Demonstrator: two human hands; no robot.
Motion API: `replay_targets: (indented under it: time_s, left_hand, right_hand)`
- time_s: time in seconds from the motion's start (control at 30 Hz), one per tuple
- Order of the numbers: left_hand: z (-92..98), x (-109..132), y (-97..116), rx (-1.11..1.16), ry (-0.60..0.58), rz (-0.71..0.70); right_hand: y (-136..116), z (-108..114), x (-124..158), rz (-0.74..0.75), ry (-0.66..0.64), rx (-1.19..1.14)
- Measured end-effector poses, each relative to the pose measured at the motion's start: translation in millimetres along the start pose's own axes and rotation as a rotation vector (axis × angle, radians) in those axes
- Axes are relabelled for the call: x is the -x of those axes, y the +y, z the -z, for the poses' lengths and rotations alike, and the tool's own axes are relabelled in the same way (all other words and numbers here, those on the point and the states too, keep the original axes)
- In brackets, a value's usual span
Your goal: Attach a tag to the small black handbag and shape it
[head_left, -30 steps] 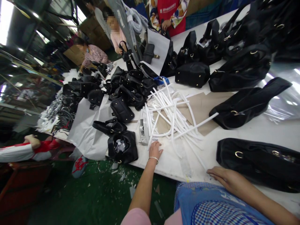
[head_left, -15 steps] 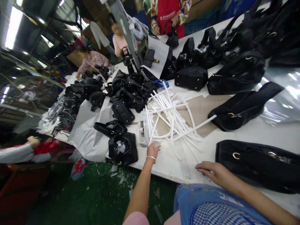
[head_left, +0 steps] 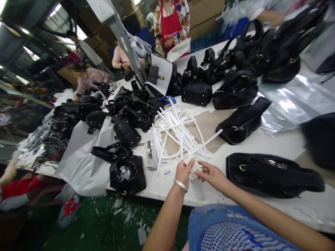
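My left hand (head_left: 184, 173), with a silver bangle at the wrist, pinches a small white label (head_left: 193, 164) in front of me. From the other side, the fingers of my right hand (head_left: 212, 176) close on the same label's edge. Whether it is one piece or a small stack I cannot tell. On the table left of my hands lies a barcode label (head_left: 167, 171). Beside it stands a grey tape dispenser (head_left: 151, 156). Just beyond my hands is a loose pile of white tubes (head_left: 180, 134). A black handbag (head_left: 264, 176) lies right of my right hand.
An open black handbag (head_left: 127, 176) stands at the table's left edge, with more bags heaped behind it. Clear plastic sheets (head_left: 290, 101) lie at the right. A slanting metal post (head_left: 123, 38) rises beyond. Co-workers stand across the table, one in a red apron (head_left: 170, 24).
My left hand has lifted from the table by the dispenser and moved right with a label. My right hand has come left to meet it. The camera view has shifted somewhat.
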State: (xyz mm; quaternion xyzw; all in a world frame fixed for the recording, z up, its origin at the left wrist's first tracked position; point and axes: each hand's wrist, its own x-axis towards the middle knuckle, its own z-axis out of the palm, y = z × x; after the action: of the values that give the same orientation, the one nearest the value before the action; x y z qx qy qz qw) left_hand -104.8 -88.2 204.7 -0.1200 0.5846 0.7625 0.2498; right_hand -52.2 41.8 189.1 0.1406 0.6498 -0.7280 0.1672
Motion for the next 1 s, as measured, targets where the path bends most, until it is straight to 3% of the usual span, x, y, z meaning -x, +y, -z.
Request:
replay_targets:
  time_s: [0.13,0.27,0.4,0.5,0.63,0.7,0.8,0.93,1.0]
  left_hand:
    - [-19.4,11,-12,-0.201,-0.153,-0.102]
    - [-12.8,27,-22,-0.488,-0.302,-0.049]
    - [7.4,43,-23,-0.658,-0.466,0.05]
    - [9.8,48,-14,-0.794,-0.446,-0.009]
    - [-19.3,48,-5,-1.058,-0.547,-0.233]
    - [-40.2,47,-3,-1.159,-0.631,-0.315]
    - [-64.7,44,-1,-1.201,-0.649,-0.382]
    - [-77.6,29,1,-1.075,-0.616,-0.432]
    - [-81.1,17,-5,-0.966,-0.599,-0.389]
  right_hand:
    - [-10,21,14,-0.003,0.13,-0.098]
    - [-12,42,38,-0.014,0.301,-0.218]
    - [13,58,64,-0.059,0.403,-0.173]
    - [40,68,84,-0.128,0.336,0.027]
    - [49,68,101,0.07,0.3,0.313]
    - [40,63,104,0.177,0.196,0.259]
    - [24,58,107,0.191,0.107,0.138]
    - [19,65,116,0.13,0.34,0.12]
    - [21,73,122,0.107,0.489,0.145]
